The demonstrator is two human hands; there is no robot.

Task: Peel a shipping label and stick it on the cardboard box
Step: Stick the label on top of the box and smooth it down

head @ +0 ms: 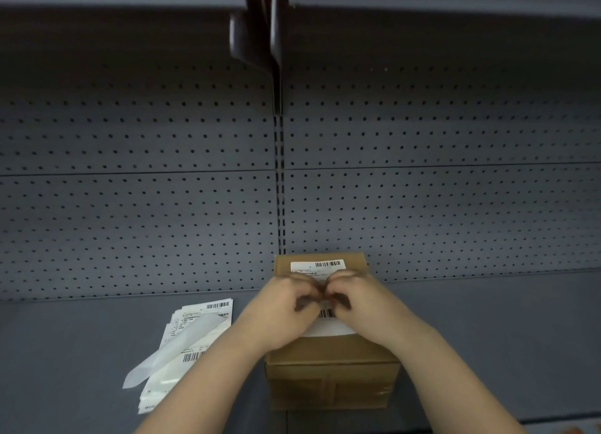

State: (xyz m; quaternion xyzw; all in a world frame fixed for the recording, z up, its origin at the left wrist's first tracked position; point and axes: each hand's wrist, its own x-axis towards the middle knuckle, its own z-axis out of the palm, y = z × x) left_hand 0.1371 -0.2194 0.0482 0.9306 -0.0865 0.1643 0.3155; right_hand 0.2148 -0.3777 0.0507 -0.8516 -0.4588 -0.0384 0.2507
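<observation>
A brown cardboard box (331,365) stands on the grey shelf in front of me. A white shipping label (317,265) with barcodes lies flat on its top face, its far end and its near end showing around my hands. My left hand (283,306) and my right hand (354,300) rest side by side on the middle of the label, fingers curled down and fingertips meeting at the centre. Both press on the label; the part under them is hidden.
A pile of white label sheets (208,313) with barcodes lies on the shelf to the left of the box, with a translucent backing strip (172,352) across it. A perforated grey back panel (422,206) rises right behind the box. A dark bracket (257,27) hangs above.
</observation>
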